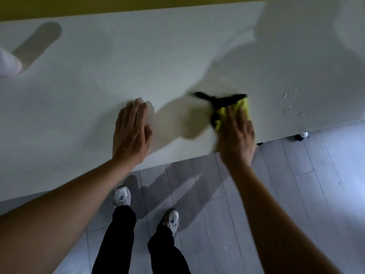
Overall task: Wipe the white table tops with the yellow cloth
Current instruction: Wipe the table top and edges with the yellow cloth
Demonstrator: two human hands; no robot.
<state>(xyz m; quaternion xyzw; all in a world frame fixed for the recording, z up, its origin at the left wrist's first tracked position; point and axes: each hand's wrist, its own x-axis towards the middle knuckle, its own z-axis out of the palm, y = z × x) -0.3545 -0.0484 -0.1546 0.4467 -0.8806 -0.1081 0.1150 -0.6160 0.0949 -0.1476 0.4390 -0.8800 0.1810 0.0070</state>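
Observation:
The white table top [138,62] fills the upper half of the head view. Near its front edge lies the yellow cloth [244,104], which has a black trim, with my right hand [237,133] pressing flat on it, fingers straight. Most of the cloth is hidden under that hand. My left hand [131,131] rests flat on the bare table to the left of the cloth, fingers straight and holding nothing. Several water drops [296,103] sit on the table just right of the cloth.
A white object [8,62] stands at the table's left edge. A yellow wall strip [98,3] runs behind the table. Below the front edge is grey plank floor [296,184] with my two feet, and a table caster [301,136] at the right.

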